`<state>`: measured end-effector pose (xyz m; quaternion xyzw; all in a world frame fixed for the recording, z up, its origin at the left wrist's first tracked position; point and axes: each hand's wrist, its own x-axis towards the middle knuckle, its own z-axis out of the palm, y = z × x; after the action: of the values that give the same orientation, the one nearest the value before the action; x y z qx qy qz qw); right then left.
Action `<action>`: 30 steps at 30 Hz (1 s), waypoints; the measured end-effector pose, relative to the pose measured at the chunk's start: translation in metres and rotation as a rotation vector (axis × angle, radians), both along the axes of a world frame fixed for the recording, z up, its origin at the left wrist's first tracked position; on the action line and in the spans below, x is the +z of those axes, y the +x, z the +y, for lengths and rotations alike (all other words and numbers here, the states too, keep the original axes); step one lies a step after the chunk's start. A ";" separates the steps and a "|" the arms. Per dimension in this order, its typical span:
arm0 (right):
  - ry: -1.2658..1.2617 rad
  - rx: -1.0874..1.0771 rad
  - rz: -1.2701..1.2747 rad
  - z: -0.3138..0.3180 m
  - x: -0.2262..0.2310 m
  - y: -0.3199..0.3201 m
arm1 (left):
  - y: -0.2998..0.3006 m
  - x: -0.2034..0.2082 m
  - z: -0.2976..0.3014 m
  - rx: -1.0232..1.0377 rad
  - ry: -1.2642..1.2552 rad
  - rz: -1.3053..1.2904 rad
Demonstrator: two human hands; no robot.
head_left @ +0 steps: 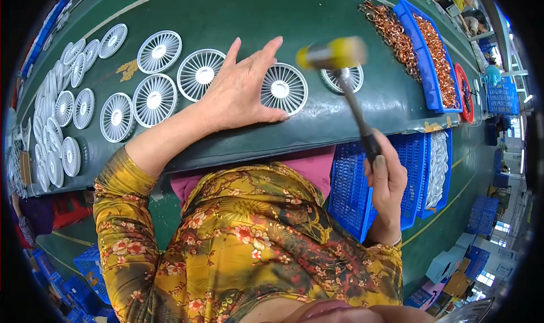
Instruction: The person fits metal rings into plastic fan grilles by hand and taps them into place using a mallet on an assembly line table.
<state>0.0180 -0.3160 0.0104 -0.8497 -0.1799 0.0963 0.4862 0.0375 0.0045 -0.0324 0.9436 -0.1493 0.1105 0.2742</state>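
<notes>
My left hand (241, 90) is spread with fingers stretched out over a white spoked wheel cover (292, 99), its thumb at the near rim. Part of that wheel cover is hidden by the hand. In my right hand (388, 178) is a hammer (352, 99), gripped by its black handle, with the yellow head raised above the table. Behind the hammer head, another spoked wheel cover (354, 79) lies partly hidden. Several more lie left of my left hand, among them one wheel cover (154, 100) beside my forearm.
A heap of wheel covers (48, 107) crowds the table's left end. Copper-coloured rings (391, 31) lie beside a blue tray (419, 68) of similar rings at the right, near a red round object (464, 93). Blue crates (351, 181) stand below the table edge, one with clear plastic-like pieces.
</notes>
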 end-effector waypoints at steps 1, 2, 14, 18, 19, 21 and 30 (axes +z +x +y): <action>0.026 0.005 -0.059 0.009 0.002 -0.001 | 0.000 0.002 -0.001 -0.005 -0.023 0.006; -0.128 0.094 -0.170 0.018 -0.002 0.004 | 0.001 0.005 -0.001 -0.012 -0.021 0.033; -0.204 0.318 0.030 0.016 -0.010 0.012 | -0.050 0.024 0.076 0.198 0.184 0.005; -0.075 0.074 -0.042 0.030 0.004 0.019 | -0.048 0.022 0.056 0.143 0.118 -0.033; 0.112 0.065 -0.061 0.033 0.007 0.018 | -0.046 0.022 0.053 0.140 0.112 -0.032; 0.278 0.094 -0.128 0.033 0.006 0.013 | -0.045 0.021 0.049 0.146 0.096 -0.044; -0.109 0.346 -0.265 0.059 0.005 0.018 | -0.045 0.016 0.054 0.179 0.095 0.034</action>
<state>0.0358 -0.2567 0.0156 -0.8363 -0.3798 0.0755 0.3881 -0.0078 0.0583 -0.0160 0.9668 -0.0649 0.1114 0.2207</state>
